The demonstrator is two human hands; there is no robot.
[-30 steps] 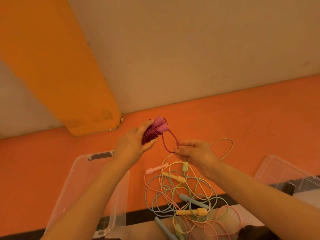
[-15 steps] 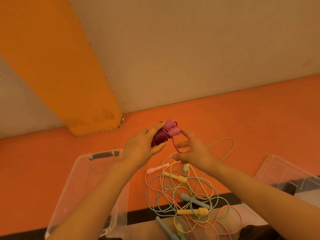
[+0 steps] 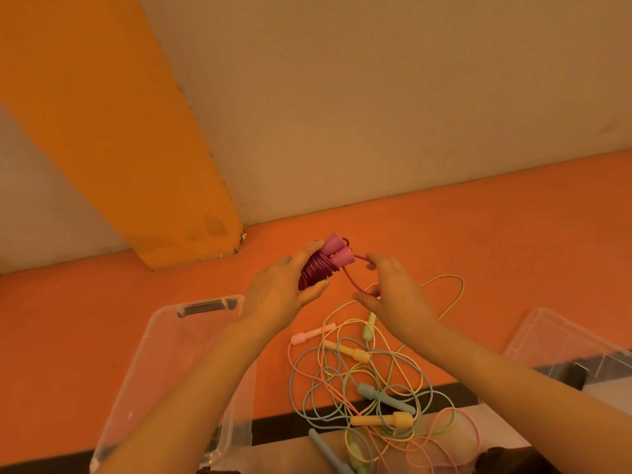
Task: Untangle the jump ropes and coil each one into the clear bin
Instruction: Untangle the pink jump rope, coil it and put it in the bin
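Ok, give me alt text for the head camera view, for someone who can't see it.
Two hands wind a magenta rope: the left hand grips the coil and its pink handles, and the right hand guides the last loose loop. Below, pastel ropes lie tangled on the orange floor, beside a clear bin at left.

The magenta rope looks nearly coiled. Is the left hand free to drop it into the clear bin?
Probably yes: the left hand grips the magenta coil just above the open clear bin, though the right hand holds its last loop.
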